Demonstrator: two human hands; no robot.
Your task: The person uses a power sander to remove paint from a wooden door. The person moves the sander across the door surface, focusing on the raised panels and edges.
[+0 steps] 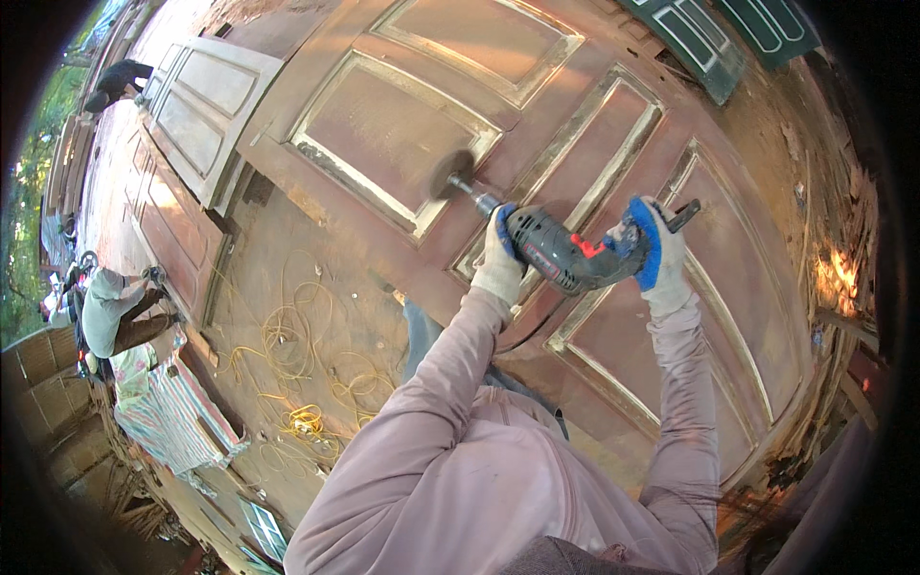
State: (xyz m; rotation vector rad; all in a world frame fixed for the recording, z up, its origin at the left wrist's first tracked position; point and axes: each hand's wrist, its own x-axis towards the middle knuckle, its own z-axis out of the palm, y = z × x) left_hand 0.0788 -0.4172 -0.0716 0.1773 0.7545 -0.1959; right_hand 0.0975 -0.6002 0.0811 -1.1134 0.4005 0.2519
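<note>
Both my gloved hands hold a dark grey power drill [551, 251] with a red trigger switch. My left hand [500, 257], in a white and blue glove, wraps round the front of its body near the chuck. At the rear, my right hand [659, 251] grips the handle. A round brush-like wheel [450, 174], blurred as if spinning, sits on the drill's tip. It is over a reddish-brown panelled door [398, 158] lying flat before me, close to a panel's pale, worn moulding; whether it touches cannot be told. A black cord [532, 331] runs from the drill past my left forearm.
Yellow cable [305, 420] lies in loops on the floor at left. More panelled doors [213, 113] stand beyond it, with one person [113, 311] bending at a reddish door and another [117, 84] farther off. Green shutters [704, 48] lie at far right; scrap wood [848, 355] lines the right edge.
</note>
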